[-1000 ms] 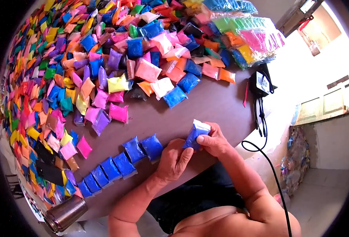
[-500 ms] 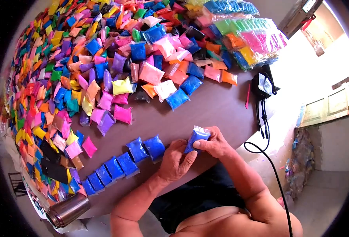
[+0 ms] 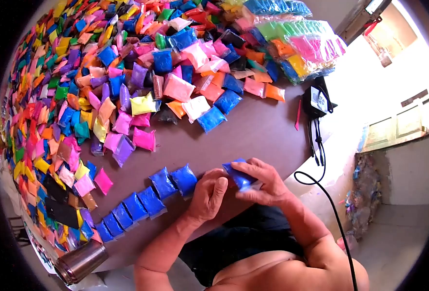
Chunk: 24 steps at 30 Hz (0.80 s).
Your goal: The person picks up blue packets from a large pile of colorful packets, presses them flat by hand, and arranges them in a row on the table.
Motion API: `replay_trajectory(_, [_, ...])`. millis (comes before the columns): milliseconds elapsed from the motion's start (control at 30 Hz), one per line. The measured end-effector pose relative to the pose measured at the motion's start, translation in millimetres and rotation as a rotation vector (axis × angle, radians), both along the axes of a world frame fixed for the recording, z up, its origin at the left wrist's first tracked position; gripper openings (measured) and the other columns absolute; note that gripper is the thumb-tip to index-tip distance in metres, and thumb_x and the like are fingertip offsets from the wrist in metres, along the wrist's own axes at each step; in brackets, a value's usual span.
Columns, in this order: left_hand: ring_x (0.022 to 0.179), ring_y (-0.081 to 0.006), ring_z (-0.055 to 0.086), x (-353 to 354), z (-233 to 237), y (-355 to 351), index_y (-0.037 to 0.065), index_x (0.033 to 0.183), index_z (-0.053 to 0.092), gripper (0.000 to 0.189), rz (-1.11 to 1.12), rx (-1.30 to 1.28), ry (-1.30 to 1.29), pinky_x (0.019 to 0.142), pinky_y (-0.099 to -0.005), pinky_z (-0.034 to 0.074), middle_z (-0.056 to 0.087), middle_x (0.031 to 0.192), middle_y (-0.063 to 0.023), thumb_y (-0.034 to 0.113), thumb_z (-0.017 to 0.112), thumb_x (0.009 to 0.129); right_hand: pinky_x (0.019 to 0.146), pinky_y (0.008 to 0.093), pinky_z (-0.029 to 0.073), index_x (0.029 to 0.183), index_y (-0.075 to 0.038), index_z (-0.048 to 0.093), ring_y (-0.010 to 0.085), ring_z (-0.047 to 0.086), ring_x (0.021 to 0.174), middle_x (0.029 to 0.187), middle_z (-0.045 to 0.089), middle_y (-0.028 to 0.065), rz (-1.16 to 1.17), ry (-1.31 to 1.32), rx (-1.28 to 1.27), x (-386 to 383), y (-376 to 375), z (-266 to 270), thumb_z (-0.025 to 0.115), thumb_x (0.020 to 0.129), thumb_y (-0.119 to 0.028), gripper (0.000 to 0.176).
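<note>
A small blue packet is gripped in my right hand, between the thumb below and the fingers above. My left hand is just left of it, apart from the packet, with its fingers curled and thumb up; whether anything is inside the curl is hidden. Left of that hand, a slanting row of blue packets lies on the brown table. The nearest one is close to my left fingers.
A large heap of coloured packets covers the table's left and back. Clear bags of packets lie at the back right. A black device with a cable and a red stick are at the right; a metal cup stands front left.
The blue packet has turned over in my right hand and tilts the other way. My left hand has come away from it. The view has shifted slightly.
</note>
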<state>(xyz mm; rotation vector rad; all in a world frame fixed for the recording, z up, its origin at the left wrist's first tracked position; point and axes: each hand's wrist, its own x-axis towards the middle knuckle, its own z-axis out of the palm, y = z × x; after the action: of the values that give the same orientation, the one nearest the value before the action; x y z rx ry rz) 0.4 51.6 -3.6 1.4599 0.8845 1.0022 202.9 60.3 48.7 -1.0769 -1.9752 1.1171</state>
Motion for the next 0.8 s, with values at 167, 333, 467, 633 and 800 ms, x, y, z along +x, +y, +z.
replay_trajectory(167, [0.080, -0.0337, 0.056, 6.5, 10.3, 4.2, 0.003, 0.088, 0.061, 0.026, 0.046, 0.191, 0.099, 0.074, -0.0403, 0.043, 0.060, 0.083, -0.0144, 0.026, 0.054, 0.095, 0.078, 0.0336, 0.045, 0.132, -0.004, 0.051, 0.0264, 0.055, 0.087, 0.099, 0.055, 0.0158, 0.028, 0.113, 0.016, -2.8, -12.1, -10.2, 0.070, 0.085, -0.022, 0.054])
replay_trajectory(333, [0.086, -0.0355, 0.059, 5.6, 10.0, 4.9, 0.002, 0.089, 0.063, 0.023, 0.052, 0.253, 0.201, 0.082, -0.0438, 0.044, 0.063, 0.085, -0.0159, 0.024, 0.057, 0.093, 0.076, 0.0259, 0.046, 0.119, 0.004, 0.056, 0.0095, 0.054, 0.088, 0.103, 0.061, 0.0056, -0.352, 0.593, -0.537, -16.5, -18.1, -12.6, 0.063, 0.092, -0.015, 0.033])
replay_trajectory(467, [0.092, -0.0374, 0.058, 1.6, 6.2, 4.4, 0.000, 0.090, 0.063, 0.027, -0.039, 0.343, 0.334, 0.088, -0.0450, 0.043, 0.063, 0.089, -0.0183, 0.027, 0.059, 0.091, 0.073, 0.0231, 0.046, 0.097, 0.001, 0.062, 0.0073, 0.055, 0.079, 0.084, 0.062, -0.0008, -0.269, 0.389, -0.643, -8.8, -9.2, -22.3, 0.067, 0.090, -0.018, 0.021])
replay_trajectory(633, [0.093, -0.0372, 0.058, 1.1, 11.2, 2.3, -0.002, 0.092, 0.062, 0.032, -0.083, 0.297, 0.346, 0.085, -0.0453, 0.044, 0.061, 0.088, -0.0169, 0.030, 0.064, 0.088, 0.070, 0.0227, 0.045, 0.096, 0.000, 0.061, 0.0063, 0.052, 0.077, 0.084, 0.059, -0.0019, -0.337, 0.457, -0.524, -21.5, -4.8, -15.2, 0.064, 0.092, -0.020, 0.020])
replay_trajectory(800, [0.090, -0.0381, 0.056, 5.4, 4.0, 0.1, 0.000, 0.091, 0.062, 0.024, 0.014, 0.340, 0.276, 0.085, -0.0454, 0.043, 0.060, 0.090, -0.0161, 0.024, 0.065, 0.085, 0.076, 0.0246, 0.047, 0.105, 0.002, 0.060, 0.0093, 0.056, 0.084, 0.092, 0.061, 0.0021, -0.263, 0.339, -0.519, -10.4, 0.6, -9.6, 0.064, 0.092, -0.021, 0.027])
